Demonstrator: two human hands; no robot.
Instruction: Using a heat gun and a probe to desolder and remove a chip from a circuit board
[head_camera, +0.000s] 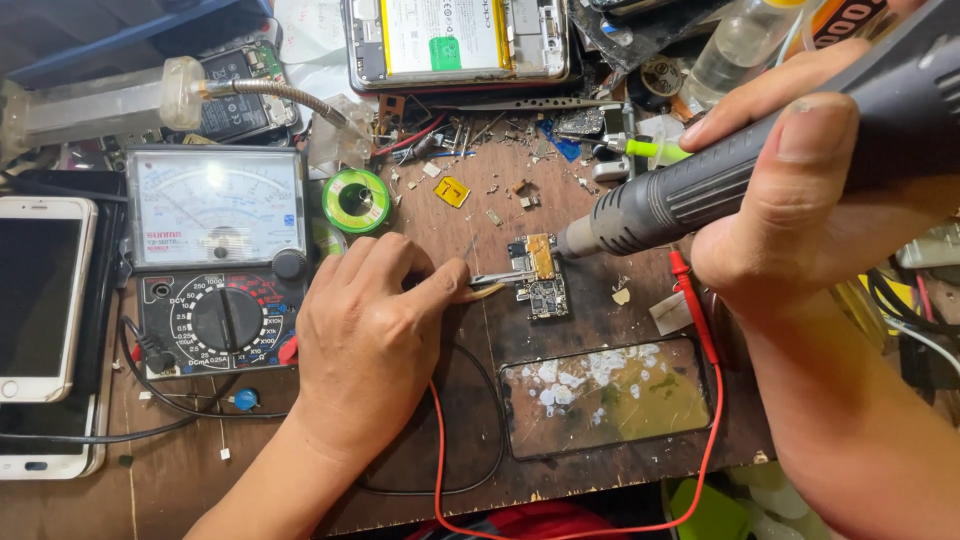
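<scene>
At the middle of the cluttered wooden table we see a small phone circuit board lying flat, its long axis running away from us, a copper-coloured patch on its far half. Our left hand rests on the table just left of it, fingers closed on thin metal tweezers that lie nearly level and point right, their tips touching the board's left edge; the grip end is hidden under the fingers. Our right hand is wrapped around the ribbed dark handle of a hot-air tool, whose rear is cut off at the upper right corner. The tool slants down and left, its metal nozzle just beside the board's right edge; we cannot tell whether they touch. An analog multimeter sits left, a cracked glass panel nearer us.
</scene>
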